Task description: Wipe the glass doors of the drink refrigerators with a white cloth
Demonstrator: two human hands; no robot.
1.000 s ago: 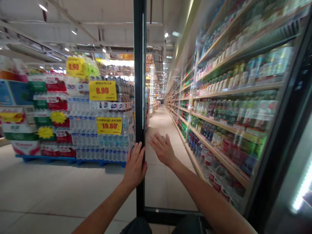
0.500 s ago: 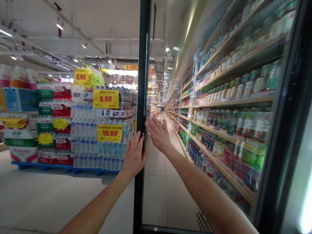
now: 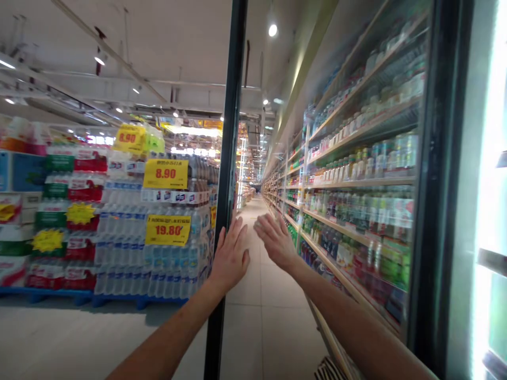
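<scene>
A glass door with a black frame stands upright in front of me. My left hand lies with outstretched fingers over the frame's long edge bar, its fingertips reaching onto the glass side. To the right, my right hand is held up before the glass pane, fingers extended and slightly blurred; I cannot tell whether it touches the glass. Neither hand holds anything. Shelves of bottled drinks appear in the pane, seen through it or mirrored.
Stacked packs of bottled water sit on a blue pallet at left, with yellow price signs. Boxes are piled farther left. Another black upright and a bright lit cabinet interior are at right.
My right hand has come away from the frame edge, to the right and lower. My left hand has moved slightly right and down, still at the edge. The view has shifted right.
</scene>
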